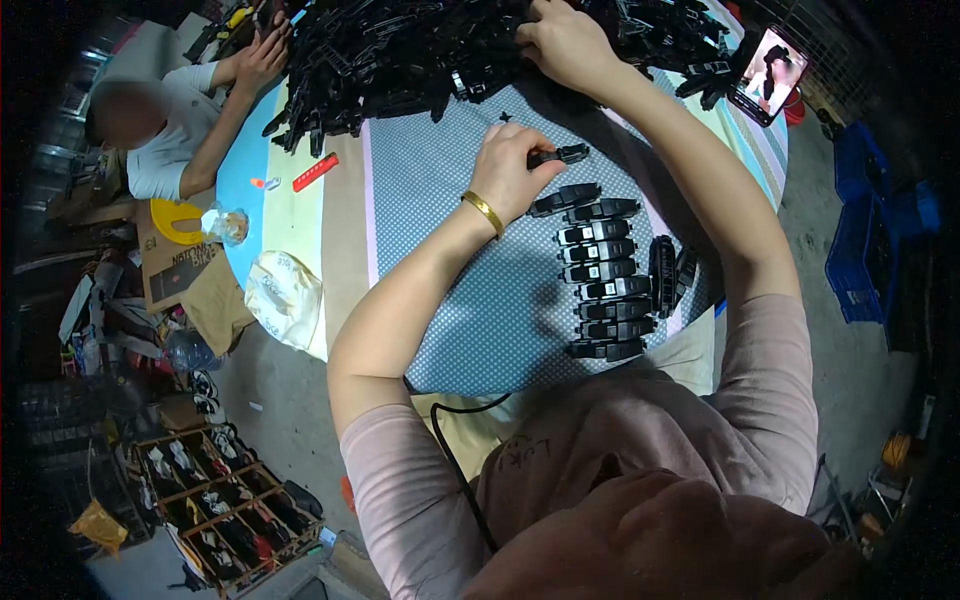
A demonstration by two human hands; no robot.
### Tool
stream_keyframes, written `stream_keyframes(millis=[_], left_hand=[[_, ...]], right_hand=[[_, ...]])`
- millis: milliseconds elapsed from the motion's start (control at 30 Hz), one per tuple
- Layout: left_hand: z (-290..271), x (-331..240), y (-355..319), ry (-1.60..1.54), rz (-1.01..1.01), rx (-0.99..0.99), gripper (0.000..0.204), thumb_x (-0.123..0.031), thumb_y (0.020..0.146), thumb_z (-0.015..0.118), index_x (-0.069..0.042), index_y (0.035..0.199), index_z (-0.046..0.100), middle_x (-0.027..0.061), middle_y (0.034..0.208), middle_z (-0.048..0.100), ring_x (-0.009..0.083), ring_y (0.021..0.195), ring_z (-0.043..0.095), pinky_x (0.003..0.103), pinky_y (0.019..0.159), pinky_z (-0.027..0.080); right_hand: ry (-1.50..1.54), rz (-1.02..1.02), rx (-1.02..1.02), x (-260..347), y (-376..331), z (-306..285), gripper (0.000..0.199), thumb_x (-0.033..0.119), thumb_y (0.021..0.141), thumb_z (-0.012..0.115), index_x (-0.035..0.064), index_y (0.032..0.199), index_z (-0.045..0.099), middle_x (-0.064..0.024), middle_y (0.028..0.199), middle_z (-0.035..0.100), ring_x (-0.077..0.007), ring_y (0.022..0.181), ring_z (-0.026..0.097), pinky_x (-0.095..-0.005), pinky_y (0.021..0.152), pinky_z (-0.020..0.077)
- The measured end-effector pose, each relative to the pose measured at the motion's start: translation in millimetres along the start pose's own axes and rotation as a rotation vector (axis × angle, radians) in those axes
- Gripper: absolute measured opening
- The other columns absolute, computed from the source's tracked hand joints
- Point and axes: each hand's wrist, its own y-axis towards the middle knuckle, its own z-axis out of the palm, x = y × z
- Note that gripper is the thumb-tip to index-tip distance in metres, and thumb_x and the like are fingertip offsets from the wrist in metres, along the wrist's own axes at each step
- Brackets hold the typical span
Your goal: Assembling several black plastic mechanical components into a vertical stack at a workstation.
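Observation:
My left hand (pixel 508 172), with a gold-coloured bracelet at the wrist, is closed around a small black plastic part (pixel 570 154) just above the table. Farther off, my right hand (pixel 572 45) reaches into a large heap of black plastic parts (pixel 370 60). Its fingers are curled down at the heap's edge, and what they grip is hidden. A column of similar black parts (pixel 606 270) lies side by side toward my body. Beside that column stand a few more black parts (pixel 663 277), set lengthwise.
The patterned tablecloth (pixel 450 300) covers a rounded table. A red strip (pixel 316 172), a white bag (pixel 284 298) and a clear plastic bag (pixel 228 225) lie left. Another person (pixel 160 130) handles the heap at far left. A phone (pixel 769 75) stands at far right; blue crates (pixel 860 230) sit beyond.

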Motion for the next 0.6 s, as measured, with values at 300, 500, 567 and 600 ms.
stream_keyframes(millis=[300, 500, 567, 600], left_hand=[[0.3, 1.0, 0.8, 0.043, 0.063, -0.003, 0.021, -0.019, 0.071, 0.076, -0.007, 0.084, 0.066, 0.0078, 0.083, 0.06, 0.0269, 0.084, 0.054, 0.036, 0.075, 0.045], [3.0, 1.3, 4.0, 0.036, 0.08, -0.004, 0.021, -0.02, 0.071, 0.076, -0.007, 0.084, 0.066, 0.0077, 0.082, 0.061, 0.027, 0.084, 0.055, 0.036, 0.075, 0.045], [1.9, 1.4, 3.1, 0.032, 0.051, 0.014, 0.021, -0.02, 0.071, 0.076, -0.007, 0.084, 0.066, 0.0077, 0.083, 0.061, 0.0269, 0.085, 0.055, 0.037, 0.075, 0.046], [2.1, 1.3, 3.6, 0.032, 0.051, 0.014, 0.021, -0.02, 0.071, 0.076, -0.007, 0.084, 0.066, 0.0077, 0.083, 0.061, 0.0269, 0.085, 0.055, 0.037, 0.075, 0.046]], right_hand=[[-0.11, -0.015, 0.075, 18.9, 0.6, -4.0, 0.021, 0.026, 0.071, 0.064, 0.0054, 0.073, 0.068, -0.0118, 0.087, 0.058, -0.0279, 0.093, 0.052, -0.0413, 0.074, 0.0421], [-0.233, -0.051, -0.003, 3.6, 17.0, 31.6, 0.015, 0.025, 0.075, 0.067, 0.0105, 0.076, 0.07, -0.0055, 0.087, 0.065, -0.0254, 0.082, 0.061, -0.0392, 0.068, 0.0462], [-0.145, -0.053, -0.056, 4.5, 19.4, 34.6, 0.01, 0.023, 0.072, 0.068, 0.0136, 0.073, 0.07, -0.0037, 0.085, 0.065, -0.0239, 0.082, 0.06, -0.0396, 0.066, 0.0443], [-0.109, -0.117, -0.075, 1.7, 17.8, 33.8, 0.015, 0.024, 0.073, 0.069, 0.009, 0.078, 0.069, -0.006, 0.082, 0.065, -0.0247, 0.077, 0.061, -0.0379, 0.064, 0.0467]])
